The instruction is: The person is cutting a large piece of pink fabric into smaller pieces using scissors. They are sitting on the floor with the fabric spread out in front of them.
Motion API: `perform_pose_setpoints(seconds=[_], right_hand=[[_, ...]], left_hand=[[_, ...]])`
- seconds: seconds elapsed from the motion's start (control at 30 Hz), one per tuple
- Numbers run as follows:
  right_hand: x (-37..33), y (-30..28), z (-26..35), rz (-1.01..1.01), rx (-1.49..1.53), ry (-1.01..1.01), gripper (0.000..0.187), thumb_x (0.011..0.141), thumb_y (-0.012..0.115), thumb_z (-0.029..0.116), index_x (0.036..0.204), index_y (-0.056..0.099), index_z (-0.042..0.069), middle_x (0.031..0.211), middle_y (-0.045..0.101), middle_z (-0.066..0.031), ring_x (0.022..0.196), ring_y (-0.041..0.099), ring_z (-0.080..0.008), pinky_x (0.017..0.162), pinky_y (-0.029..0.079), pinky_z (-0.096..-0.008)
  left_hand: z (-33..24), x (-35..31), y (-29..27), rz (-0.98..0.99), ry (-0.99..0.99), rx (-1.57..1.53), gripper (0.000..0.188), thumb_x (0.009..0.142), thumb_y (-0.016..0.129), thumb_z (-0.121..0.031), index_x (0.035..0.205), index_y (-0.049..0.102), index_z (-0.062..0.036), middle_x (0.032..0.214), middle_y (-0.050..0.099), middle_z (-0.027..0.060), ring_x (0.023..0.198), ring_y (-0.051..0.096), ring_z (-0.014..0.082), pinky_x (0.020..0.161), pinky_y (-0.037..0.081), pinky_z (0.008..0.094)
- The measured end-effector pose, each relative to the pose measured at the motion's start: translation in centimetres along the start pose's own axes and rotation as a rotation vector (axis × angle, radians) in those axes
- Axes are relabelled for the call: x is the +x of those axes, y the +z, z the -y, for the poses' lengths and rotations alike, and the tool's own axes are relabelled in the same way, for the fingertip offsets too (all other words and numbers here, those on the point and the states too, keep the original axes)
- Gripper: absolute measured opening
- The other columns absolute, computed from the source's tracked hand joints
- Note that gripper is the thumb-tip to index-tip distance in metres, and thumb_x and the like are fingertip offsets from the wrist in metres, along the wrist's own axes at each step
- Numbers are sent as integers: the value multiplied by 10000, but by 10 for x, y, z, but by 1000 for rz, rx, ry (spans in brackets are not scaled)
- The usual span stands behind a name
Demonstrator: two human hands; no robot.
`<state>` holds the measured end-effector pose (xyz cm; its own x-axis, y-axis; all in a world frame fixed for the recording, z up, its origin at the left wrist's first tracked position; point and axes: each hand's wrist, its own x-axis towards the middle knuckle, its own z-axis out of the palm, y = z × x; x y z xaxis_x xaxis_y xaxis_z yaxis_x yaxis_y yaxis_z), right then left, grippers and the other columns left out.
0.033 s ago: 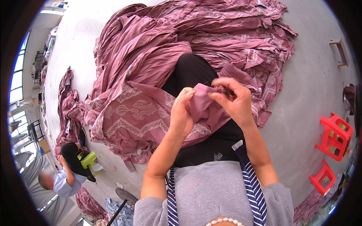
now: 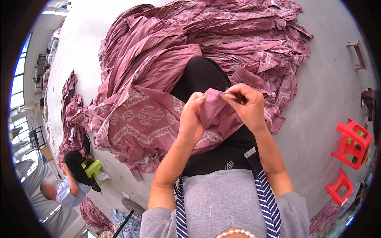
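Head view, left hand [image 2: 192,121] pinching cloth [image 2: 214,111], right hand [image 2: 252,106] curled

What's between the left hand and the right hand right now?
In the head view, a folded edge of pink cloth spans the gap between the left hand and the right hand.

Head view: left hand [image 2: 192,121] pinches the edge of a mauve cloth [image 2: 143,115] with white pattern, draped over black trousers [image 2: 204,73]. Right hand [image 2: 252,107] has fingertips at the same edge, just to the right; small dark item [image 2: 239,98] in its grip, too obscured to ID. Big mauve heap [image 2: 242,37] on pale floor [image 2: 317,91] beyond the knees. Two red stools [image 2: 341,152] far right. Co-worker [image 2: 73,189] seated on green stool [image 2: 94,169], lower left.
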<state>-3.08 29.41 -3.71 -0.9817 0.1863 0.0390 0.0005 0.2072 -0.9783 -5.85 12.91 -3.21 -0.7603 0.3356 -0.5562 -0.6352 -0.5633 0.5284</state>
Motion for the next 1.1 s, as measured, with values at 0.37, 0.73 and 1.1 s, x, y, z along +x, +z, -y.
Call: perform_pose_setpoints(seconds=[0.37, 0.73, 1.1], right_hand=[[11, -49, -53, -364, -43, 121, 261, 884, 655, 75, 1127, 588, 8, 828, 630, 2, 745, 574, -36, 662, 451, -177], [26, 1, -31, 266, 185, -149, 186, 807, 703, 75, 979, 644, 36, 830, 589, 23, 628, 428, -25, 550, 370, -204], [8, -4, -22, 280, 383, 237, 135, 881, 678, 127, 842, 622, 11, 731, 521, 76, 637, 410, 2, 556, 331, -171]], left_hand=[[-10, 10, -48, 4, -23, -208, 258, 938, 446, -194, 1076, 599, -38, 1092, 661, 96, 1024, 619, 229, 947, 467, 391], [-22, 3, -31, -30, 53, -102, 99, 918, 481, -140, 950, 546, -74, 937, 627, 32, 925, 603, 157, 881, 467, 323], [-34, 32, -50, -96, 344, 129, 25, 911, 590, -92, 924, 571, -80, 913, 615, -22, 861, 555, 44, 819, 433, 202]])
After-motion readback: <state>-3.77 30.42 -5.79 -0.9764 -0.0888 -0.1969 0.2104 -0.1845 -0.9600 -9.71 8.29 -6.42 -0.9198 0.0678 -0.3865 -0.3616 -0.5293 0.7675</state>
